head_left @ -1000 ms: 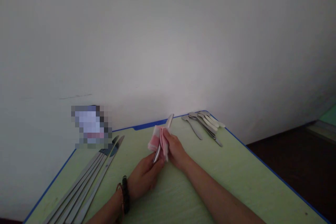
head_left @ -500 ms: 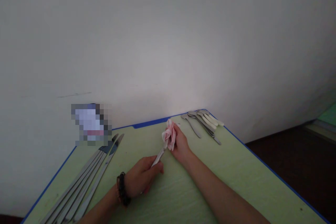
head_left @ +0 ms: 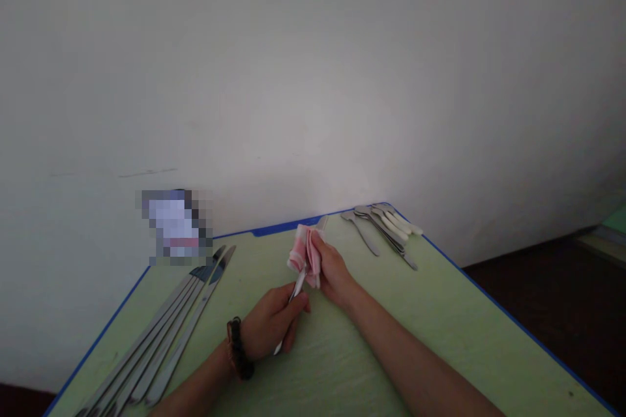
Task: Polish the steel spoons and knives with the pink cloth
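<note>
My left hand point(head_left: 274, 320), with a dark beaded bracelet at the wrist, is closed round the handle of a table knife point(head_left: 298, 283). The knife slants up and away over the middle of the table. Folded about its blade is a pink-and-white cloth point(head_left: 299, 249), pinched in my right hand point(head_left: 332, 267). The blade's tip pokes out beyond the cloth; the rest of the blade is covered. To the left lie several long table knives point(head_left: 171, 332), side by side with their blades pointing away.
At the back right corner several spoons point(head_left: 379, 231) lie together, some with white handles point(head_left: 398, 225). A blurred-out phone-like object point(head_left: 173, 225) leans at the back left. The pale green table point(head_left: 440, 339) has a blue edge and stands against a white wall point(head_left: 313, 78).
The cloth has shifted down the blade toward the handle, so the tip now shows beyond it. My right hand has turned slightly, and the view has shifted a little.
</note>
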Tool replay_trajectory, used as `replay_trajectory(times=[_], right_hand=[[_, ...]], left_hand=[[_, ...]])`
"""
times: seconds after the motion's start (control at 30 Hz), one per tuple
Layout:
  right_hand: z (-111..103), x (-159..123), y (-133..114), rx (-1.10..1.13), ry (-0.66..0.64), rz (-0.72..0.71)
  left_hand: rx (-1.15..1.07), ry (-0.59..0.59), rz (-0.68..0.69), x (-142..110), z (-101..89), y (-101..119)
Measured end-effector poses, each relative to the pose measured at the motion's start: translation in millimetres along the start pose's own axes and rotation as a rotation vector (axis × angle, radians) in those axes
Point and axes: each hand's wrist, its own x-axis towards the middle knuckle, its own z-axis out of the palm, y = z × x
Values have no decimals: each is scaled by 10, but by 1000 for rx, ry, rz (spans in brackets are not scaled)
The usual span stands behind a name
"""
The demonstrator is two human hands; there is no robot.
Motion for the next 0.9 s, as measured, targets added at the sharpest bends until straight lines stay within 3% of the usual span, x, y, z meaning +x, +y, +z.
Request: replay_trajectory(times=[0.2,0.33,0.47,0.6,0.7,0.8,0.9], right_hand=[[-20,41,47,31,31,54],[-36,78,43,223,10,70],[-40,102,-29,434,52,40],[-30,102,-62,482,97,-13],[-15,47,-26,354,30,20],[-16,-27,51,39,-183,103],[-23,-54,114,-157,-269,104]], left_hand=[[34,-2,-8,7,8,17],[31,7,22,14,-8,58],[-31,-72,20,-13,-90,111],[-108,-144,37,-59,-156,112],[-172,-104,58,-55,-143,67],[-256,-24,81,-6,-102,4],[-295,1,87,46,-76,-29]])
